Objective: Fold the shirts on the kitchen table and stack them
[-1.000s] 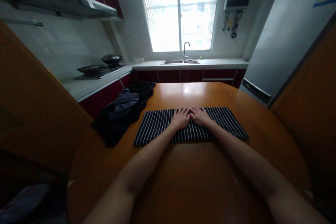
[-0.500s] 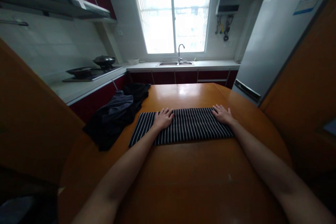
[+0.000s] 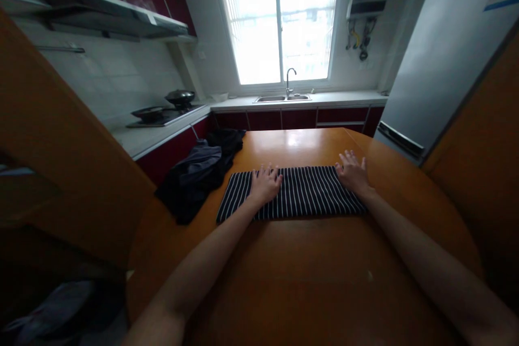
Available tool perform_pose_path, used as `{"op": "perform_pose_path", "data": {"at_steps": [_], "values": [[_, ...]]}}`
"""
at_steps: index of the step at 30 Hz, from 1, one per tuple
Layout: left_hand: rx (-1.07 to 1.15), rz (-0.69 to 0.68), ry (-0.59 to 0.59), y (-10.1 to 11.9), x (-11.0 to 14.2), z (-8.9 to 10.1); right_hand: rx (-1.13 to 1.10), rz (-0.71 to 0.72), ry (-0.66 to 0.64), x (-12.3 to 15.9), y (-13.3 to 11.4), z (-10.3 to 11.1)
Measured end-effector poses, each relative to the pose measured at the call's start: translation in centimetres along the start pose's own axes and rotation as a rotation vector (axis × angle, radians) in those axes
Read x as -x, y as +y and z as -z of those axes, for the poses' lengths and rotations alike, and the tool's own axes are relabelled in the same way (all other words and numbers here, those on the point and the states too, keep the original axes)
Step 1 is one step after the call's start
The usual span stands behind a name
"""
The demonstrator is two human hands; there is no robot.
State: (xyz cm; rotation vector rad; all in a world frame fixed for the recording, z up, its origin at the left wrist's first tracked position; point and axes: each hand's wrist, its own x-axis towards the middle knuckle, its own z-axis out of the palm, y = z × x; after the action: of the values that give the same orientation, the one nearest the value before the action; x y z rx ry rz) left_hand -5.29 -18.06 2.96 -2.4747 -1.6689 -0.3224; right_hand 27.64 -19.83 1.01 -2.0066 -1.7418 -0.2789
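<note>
A black cloth with white stripes [image 3: 310, 192], folded into a long flat rectangle, lies crosswise on the wooden table [image 3: 300, 259]. Over its left part is my left hand [image 3: 265, 184], palm down with the fingers spread. My right hand [image 3: 353, 172] is at the cloth's right end, fingers apart and pointing away from me, partly past the edge. Neither hand grips the fabric. Whether the right palm touches the cloth or hovers just above it, I cannot tell.
Dark crumpled clothes [image 3: 198, 173] lie along the table's left edge. Beyond stand a counter with a sink [image 3: 281, 98], a stove with pans [image 3: 180, 97] and a fridge [image 3: 454, 59] on the right. More cloth [image 3: 65, 305] sits low at the left.
The view has swung slightly left. My right hand has lifted a little with its fingers spreading, and my left fingers have spread too. The striped cloth stays folded in place.
</note>
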Motion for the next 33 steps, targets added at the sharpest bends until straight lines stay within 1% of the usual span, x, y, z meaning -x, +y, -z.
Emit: {"op": "perform_pose_path", "data": {"at_steps": [2,4,5,7,9,12,14,18,21,24,26,28,30,33], "values": [[0.088,-0.133,-0.055,3.5,0.7,-0.4,-0.051,0.176,-0.070,1.4,-3.3,-0.5],[0.123,-0.199,-0.099,5.6,1.6,-0.8,-0.106,0.286,-0.201,2.7,-5.9,-1.2],[0.124,-0.218,-0.110,6.1,2.0,-1.0,-0.126,0.316,-0.274,3.3,-6.7,-1.6],[0.110,-0.234,-0.114,6.3,2.7,-1.2,-0.143,0.335,-0.388,4.0,-7.6,-2.1],[0.104,-0.232,-0.112,6.0,3.0,-1.3,-0.139,0.332,-0.436,4.1,-7.5,-2.3],[0.103,-0.226,-0.119,5.6,2.8,-1.4,-0.142,0.298,-0.443,3.6,-6.3,-2.2],[0.103,-0.227,-0.124,5.6,2.5,-1.5,-0.131,0.221,-0.439,2.9,-4.8,-2.1],[0.098,-0.237,-0.120,5.6,2.4,-1.6,-0.079,-0.031,-0.369,1.3,-0.2,-1.5],[0.094,-0.244,-0.110,5.6,2.4,-1.4,-0.065,-0.150,-0.300,0.1,3.5,-0.4],[0.086,-0.230,-0.110,5.8,2.5,-1.2,-0.068,-0.260,-0.244,-0.9,6.0,0.7],[0.083,-0.216,-0.112,5.9,2.5,-1.1,-0.087,-0.322,-0.242,-1.4,6.9,1.2],[0.087,-0.209,-0.112,5.9,2.4,-1.2,-0.119,-0.375,-0.272,-1.8,7.3,1.4],[0.094,-0.209,-0.112,5.9,2.4,-1.3,-0.151,-0.426,-0.304,-2.0,7.4,1.5],[0.099,-0.211,-0.110,5.8,2.3,-1.4,-0.190,-0.500,-0.313,-2.1,7.3,1.6]]}}
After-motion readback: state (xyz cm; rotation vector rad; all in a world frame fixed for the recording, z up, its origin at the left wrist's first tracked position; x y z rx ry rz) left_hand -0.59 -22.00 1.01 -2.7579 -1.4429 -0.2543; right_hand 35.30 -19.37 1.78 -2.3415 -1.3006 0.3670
